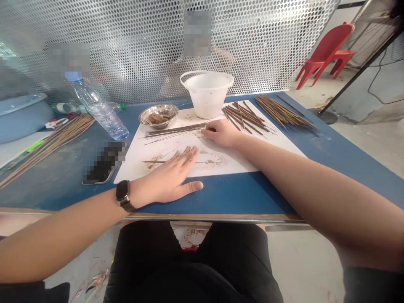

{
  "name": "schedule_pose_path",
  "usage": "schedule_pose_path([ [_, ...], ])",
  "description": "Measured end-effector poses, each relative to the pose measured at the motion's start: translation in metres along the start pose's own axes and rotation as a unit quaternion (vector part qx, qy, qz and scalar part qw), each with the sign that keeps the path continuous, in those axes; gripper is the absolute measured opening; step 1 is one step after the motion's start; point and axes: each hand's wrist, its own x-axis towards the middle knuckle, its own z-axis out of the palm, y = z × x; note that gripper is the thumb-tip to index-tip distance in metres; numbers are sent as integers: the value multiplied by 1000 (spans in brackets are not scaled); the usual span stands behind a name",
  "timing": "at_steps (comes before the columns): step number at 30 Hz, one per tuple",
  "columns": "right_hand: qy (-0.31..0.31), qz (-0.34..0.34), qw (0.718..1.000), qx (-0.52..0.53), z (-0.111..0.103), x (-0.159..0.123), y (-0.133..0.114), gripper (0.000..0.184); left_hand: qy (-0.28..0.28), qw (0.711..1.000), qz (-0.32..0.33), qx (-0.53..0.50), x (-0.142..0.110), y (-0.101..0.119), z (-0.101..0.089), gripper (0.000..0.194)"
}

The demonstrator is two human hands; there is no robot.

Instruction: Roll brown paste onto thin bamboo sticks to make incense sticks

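Note:
My left hand (pixel 172 172) lies flat with fingers stretched over a thin stick (pixel 154 161) on a white sheet (pixel 252 162). That stick has a brown coating toward its left end and a bare, thin right end; its middle is hidden under the fingers. My right hand (pixel 222 132) is closed at the right end of a row of thin dark sticks (pixel 176 129). Something dark shows between its thumb and fingers, too small to name. Brown powder is scattered on the sheet. Beyond my right hand lie thicker brown-coated sticks (pixel 244 115) with thin tails.
A metal bowl (pixel 170 110) of brown lumps and a white bucket (pixel 208 94) stand at the back. A water bottle (pixel 102 111) and a phone (pixel 105 164) are at left, with long sticks (pixel 59 139). Another bundle (pixel 280 109) lies at right. A perforated metal panel (pixel 135 50) rises behind.

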Motion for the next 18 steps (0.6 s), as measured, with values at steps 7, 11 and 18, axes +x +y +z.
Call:
schedule_pose_path([
  [7, -5, -5, 1000, 15, -1, -1, 0, 42, 22, 1000, -11, 19, 49, -26, -11, 106],
  [11, 1, -6, 1000, 16, -1, -1, 0, 47, 25, 998, -37, 45, 75, -39, -16, 102],
  [18, -11, -31, 999, 22, -2, -2, 4, 47, 90, 995, -44, -17, 57, -47, -49, 87],
])
